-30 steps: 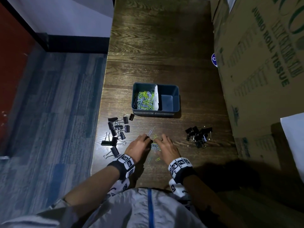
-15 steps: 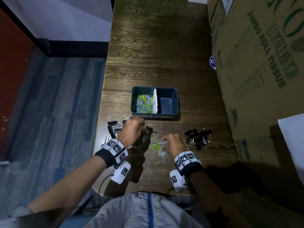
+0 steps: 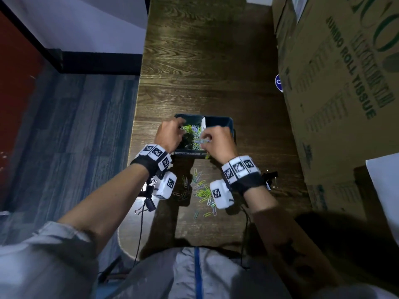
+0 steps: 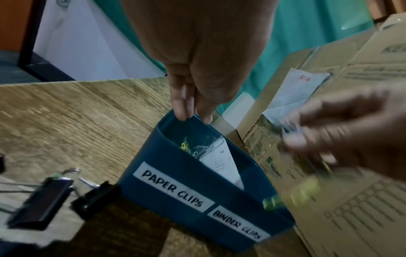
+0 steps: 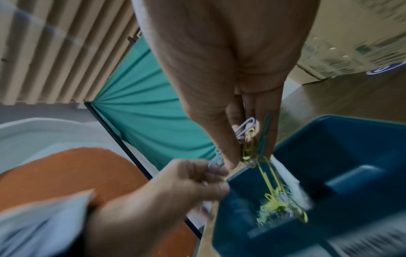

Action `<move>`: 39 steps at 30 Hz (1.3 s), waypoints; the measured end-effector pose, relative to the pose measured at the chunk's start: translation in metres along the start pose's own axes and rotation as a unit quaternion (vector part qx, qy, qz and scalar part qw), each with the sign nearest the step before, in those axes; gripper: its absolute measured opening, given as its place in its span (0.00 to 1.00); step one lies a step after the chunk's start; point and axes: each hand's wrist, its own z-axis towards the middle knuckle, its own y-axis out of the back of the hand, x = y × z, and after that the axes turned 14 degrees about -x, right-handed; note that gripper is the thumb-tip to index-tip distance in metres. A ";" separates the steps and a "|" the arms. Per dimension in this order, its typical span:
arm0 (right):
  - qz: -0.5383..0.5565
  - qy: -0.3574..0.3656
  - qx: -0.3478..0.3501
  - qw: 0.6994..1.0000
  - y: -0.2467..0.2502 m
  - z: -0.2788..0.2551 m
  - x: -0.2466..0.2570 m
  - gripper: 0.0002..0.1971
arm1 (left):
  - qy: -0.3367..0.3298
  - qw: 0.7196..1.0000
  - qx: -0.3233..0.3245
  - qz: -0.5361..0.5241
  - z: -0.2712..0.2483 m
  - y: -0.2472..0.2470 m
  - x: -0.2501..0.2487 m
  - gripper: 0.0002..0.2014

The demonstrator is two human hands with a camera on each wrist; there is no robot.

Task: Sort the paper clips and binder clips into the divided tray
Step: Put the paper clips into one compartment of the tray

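Observation:
The blue divided tray (image 3: pixel 229 122) stands mid-table, labelled PAPER CLIPS on the left and BINDER CLIPS on the right (image 4: pixel 153 167). Coloured paper clips (image 3: pixel 193 130) lie in its left compartment; the right compartment (image 5: pixel 351 156) looks bare. My left hand (image 3: pixel 180 126) hangs over the left compartment with straight fingers (image 4: pixel 182 111) pointing down at the rim, and nothing shows between them. My right hand (image 5: pixel 248 153) pinches several paper clips that dangle into the left compartment beside the white divider (image 3: pixel 203 126). Loose paper clips (image 3: pixel 201 190) lie on the table below my wrists.
Black binder clips lie near the table's left edge (image 3: pixel 150 203) and in a second heap (image 3: pixel 271 176) behind my right wrist. Tall cardboard boxes (image 3: pixel 334 93) wall off the right side. The floor drops away past the table's left edge (image 3: pixel 138 117).
Both hands have left the loose pile near me and moved forward over the tray. The right hand brought paper clips with it; the left hand's fingers have straightened.

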 end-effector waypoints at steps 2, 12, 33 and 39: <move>-0.004 -0.003 -0.020 1.000 -0.007 0.021 0.009 0.08 | -0.024 0.999 -0.039 0.029 -0.014 0.002 0.004 0.13; 0.017 -0.014 -0.031 0.999 -0.030 0.016 -0.004 0.07 | -0.048 0.991 0.095 0.075 -0.128 -0.007 0.009 0.13; -0.042 -0.099 0.113 0.988 -0.086 -0.144 -0.109 0.21 | -0.096 0.973 0.209 0.016 -0.185 -0.052 0.006 0.15; -0.020 -0.139 0.074 0.987 -0.082 -0.130 -0.114 0.23 | -0.042 0.978 0.185 0.089 -0.151 -0.067 0.018 0.41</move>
